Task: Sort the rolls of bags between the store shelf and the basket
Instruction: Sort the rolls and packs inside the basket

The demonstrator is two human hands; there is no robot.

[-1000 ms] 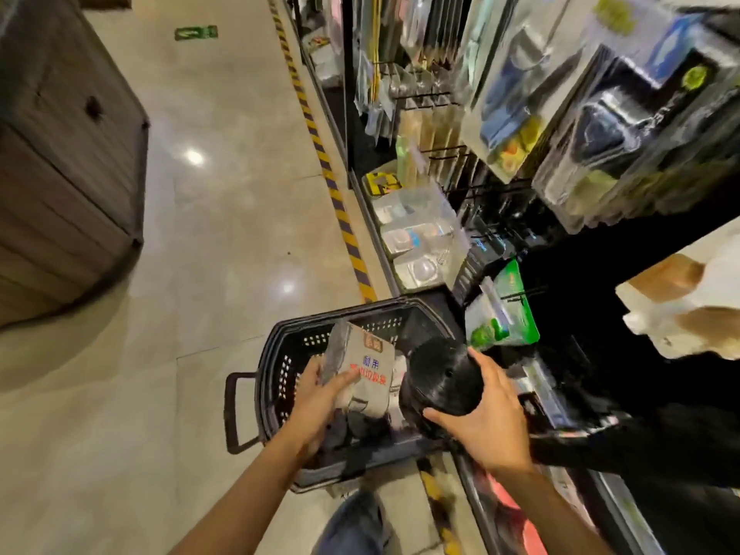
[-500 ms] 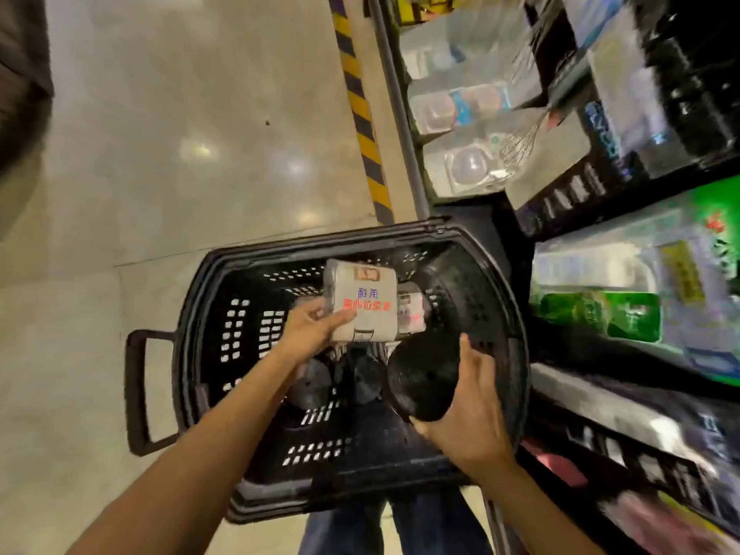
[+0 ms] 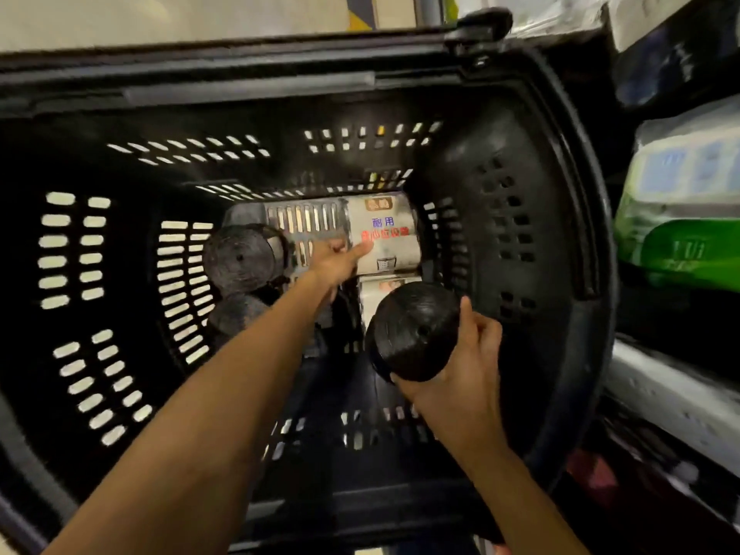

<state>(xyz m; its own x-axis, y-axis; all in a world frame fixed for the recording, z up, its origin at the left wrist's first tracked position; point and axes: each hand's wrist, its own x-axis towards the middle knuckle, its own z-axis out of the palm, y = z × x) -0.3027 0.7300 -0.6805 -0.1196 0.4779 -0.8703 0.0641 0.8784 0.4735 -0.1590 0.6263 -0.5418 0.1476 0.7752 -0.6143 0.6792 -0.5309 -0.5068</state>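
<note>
Head view: the right hand [image 3: 468,366] clasps a black roll of bags [image 3: 412,330] above the right side of the black basket [image 3: 248,86]. The left hand [image 3: 334,262] reaches the far right corner of the basket floor, thumb on a white labelled roll pack [image 3: 390,234]; I cannot tell whether its fingers grip it. Other black rolls [image 3: 240,256] lie at the floor's left edge.

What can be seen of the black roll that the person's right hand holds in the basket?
The black roll is a thick, tightly wound cylinder of what looks like thin glossy plastic film. Its round end faces the camera, with fine concentric layers and a small hole in the middle. The right hand grips it from the right and below, thumb at its upper edge. It hangs inside the black basket, above its floor, near the right wall.
</note>
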